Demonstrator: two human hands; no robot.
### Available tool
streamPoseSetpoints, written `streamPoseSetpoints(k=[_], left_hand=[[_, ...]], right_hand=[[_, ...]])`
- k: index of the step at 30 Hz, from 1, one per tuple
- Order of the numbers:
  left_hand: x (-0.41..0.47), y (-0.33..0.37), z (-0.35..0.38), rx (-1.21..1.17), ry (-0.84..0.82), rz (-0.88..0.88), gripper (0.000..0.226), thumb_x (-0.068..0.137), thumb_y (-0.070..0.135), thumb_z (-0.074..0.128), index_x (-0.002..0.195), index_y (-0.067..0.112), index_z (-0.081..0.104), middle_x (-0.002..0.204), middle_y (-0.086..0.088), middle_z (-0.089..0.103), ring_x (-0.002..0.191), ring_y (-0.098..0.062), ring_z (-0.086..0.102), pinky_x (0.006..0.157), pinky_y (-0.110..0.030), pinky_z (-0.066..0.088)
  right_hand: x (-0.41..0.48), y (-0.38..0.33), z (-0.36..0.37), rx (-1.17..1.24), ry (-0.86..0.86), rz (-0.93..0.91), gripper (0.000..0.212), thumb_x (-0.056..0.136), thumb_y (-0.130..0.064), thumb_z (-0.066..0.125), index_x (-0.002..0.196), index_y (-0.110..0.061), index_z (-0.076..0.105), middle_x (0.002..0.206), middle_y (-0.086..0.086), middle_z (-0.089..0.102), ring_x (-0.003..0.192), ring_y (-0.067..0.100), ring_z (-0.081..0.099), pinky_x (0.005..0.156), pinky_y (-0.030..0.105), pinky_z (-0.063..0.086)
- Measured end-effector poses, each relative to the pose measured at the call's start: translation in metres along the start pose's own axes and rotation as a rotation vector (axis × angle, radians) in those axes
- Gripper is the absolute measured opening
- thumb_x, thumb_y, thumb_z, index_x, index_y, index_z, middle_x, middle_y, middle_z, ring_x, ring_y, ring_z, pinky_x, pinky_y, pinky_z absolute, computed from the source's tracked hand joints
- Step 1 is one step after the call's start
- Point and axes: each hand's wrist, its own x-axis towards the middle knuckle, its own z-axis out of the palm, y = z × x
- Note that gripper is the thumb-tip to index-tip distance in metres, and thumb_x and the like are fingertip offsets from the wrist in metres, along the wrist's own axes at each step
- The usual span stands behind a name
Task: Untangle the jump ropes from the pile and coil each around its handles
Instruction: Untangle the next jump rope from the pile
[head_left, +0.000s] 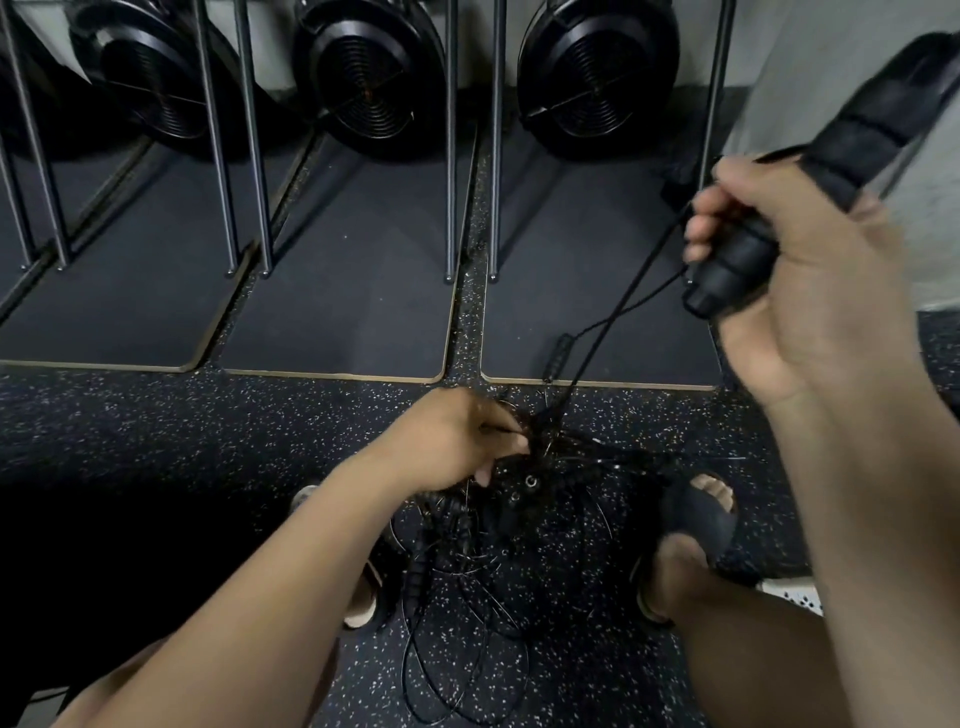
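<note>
Right hand (800, 291): curled round a black handle (737, 265), raised high.
Left hand (457, 441): pinching thin strands at the top of the pile (519, 499).
Pile: knotted, on the floor (156, 415) between the feet.
Cord (613, 312): running from the handle down into the tangle.
Method: pin the pile, ease slack, trace that one cord loop by loop.
Risk: hard tugging probably tightens knots.

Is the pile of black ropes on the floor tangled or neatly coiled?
Tangled: the thin black jump-rope cords cross in a loose heap, which the left hand pinches.
</note>
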Motion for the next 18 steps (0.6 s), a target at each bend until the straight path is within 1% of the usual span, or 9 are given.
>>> streamPoseSetpoints(k=[1, 3, 5, 7, 9, 11, 13, 15, 18], left_hand=[[-0.003, 0.002, -0.004, -0.057, -0.016, -0.005, 0.023, 0.101, 0.052, 0.068, 0.103, 0.034, 0.082, 0.069, 0.002, 0.075, 0.049, -0.008, 0.05, 0.048, -0.017, 0.035], [-0.008, 0.002, -0.012, -0.168, 0.002, -0.021, 0.035, 0.097, 0.064, 0.064, 0.098, 0.036, 0.084, 0.078, 0.005, 0.076, 0.061, -0.007, 0.057, 0.059, -0.023, 0.04], [-0.009, -0.004, -0.015, -0.139, 0.089, -0.015, 0.038, 0.095, 0.069, 0.061, 0.098, 0.039, 0.084, 0.085, 0.013, 0.073, 0.075, 0.001, 0.065, 0.076, -0.025, 0.048], [-0.004, -0.008, -0.012, 0.02, 0.231, 0.055, 0.032, 0.095, 0.062, 0.069, 0.117, 0.041, 0.077, 0.104, 0.017, 0.067, 0.097, 0.003, 0.067, 0.094, -0.026, 0.053], [0.001, -0.006, 0.0, 0.066, 0.325, 0.158, 0.042, 0.095, 0.05, 0.075, 0.135, 0.039, 0.069, 0.119, 0.018, 0.062, 0.11, 0.004, 0.063, 0.103, -0.018, 0.048], [0.009, -0.001, 0.013, 0.013, 0.357, 0.256, 0.038, 0.097, 0.044, 0.076, 0.134, 0.038, 0.071, 0.122, 0.02, 0.064, 0.115, 0.005, 0.062, 0.105, -0.015, 0.045], [0.016, 0.004, 0.026, -0.08, 0.361, 0.294, 0.026, 0.098, 0.043, 0.075, 0.122, 0.034, 0.078, 0.119, 0.019, 0.068, 0.112, 0.002, 0.066, 0.104, -0.024, 0.051], [0.021, 0.006, 0.035, -0.118, 0.367, 0.297, 0.019, 0.099, 0.04, 0.073, 0.112, 0.028, 0.08, 0.112, 0.015, 0.07, 0.103, -0.003, 0.068, 0.093, -0.03, 0.057], [0.023, 0.005, 0.042, -0.066, 0.397, 0.31, 0.015, 0.103, 0.034, 0.071, 0.099, 0.021, 0.077, 0.097, 0.009, 0.071, 0.087, -0.007, 0.066, 0.08, -0.028, 0.055]], right_hand=[[0.002, 0.0, -0.002, -0.011, 0.015, -0.002, 0.015, 0.099, -0.007, 0.071, 0.086, -0.014, 0.065, 0.073, 0.002, 0.07, 0.066, 0.015, 0.065, 0.064, 0.027, 0.05], [0.002, 0.001, -0.001, -0.057, 0.01, -0.003, 0.013, 0.099, -0.008, 0.07, 0.088, -0.013, 0.065, 0.073, 0.001, 0.071, 0.066, 0.014, 0.066, 0.063, 0.026, 0.051], [-0.002, 0.002, 0.004, -0.093, -0.023, -0.003, 0.01, 0.099, -0.006, 0.069, 0.091, -0.01, 0.065, 0.072, 0.001, 0.073, 0.064, 0.014, 0.066, 0.062, 0.025, 0.052], [-0.008, 0.003, 0.01, -0.098, -0.065, 0.008, 0.009, 0.099, -0.005, 0.07, 0.091, -0.008, 0.065, 0.073, 0.004, 0.073, 0.064, 0.015, 0.066, 0.061, 0.026, 0.052], [-0.014, 0.004, 0.017, -0.087, -0.112, 0.035, 0.008, 0.098, -0.005, 0.07, 0.092, -0.006, 0.066, 0.074, 0.006, 0.072, 0.064, 0.016, 0.066, 0.061, 0.026, 0.052], [-0.019, 0.005, 0.025, -0.067, -0.15, 0.068, 0.006, 0.098, -0.005, 0.07, 0.094, -0.006, 0.066, 0.075, 0.007, 0.072, 0.064, 0.016, 0.066, 0.06, 0.026, 0.052], [-0.022, 0.005, 0.029, -0.055, -0.175, 0.089, 0.007, 0.099, -0.004, 0.069, 0.094, -0.006, 0.065, 0.076, 0.008, 0.071, 0.065, 0.017, 0.065, 0.06, 0.026, 0.052], [-0.025, 0.003, 0.03, -0.047, -0.19, 0.093, 0.007, 0.099, -0.004, 0.069, 0.093, -0.006, 0.065, 0.076, 0.007, 0.071, 0.065, 0.017, 0.065, 0.061, 0.027, 0.052], [-0.025, -0.003, 0.028, -0.042, -0.183, 0.073, 0.008, 0.098, -0.005, 0.07, 0.093, -0.006, 0.065, 0.076, 0.006, 0.071, 0.066, 0.017, 0.065, 0.062, 0.027, 0.052]])
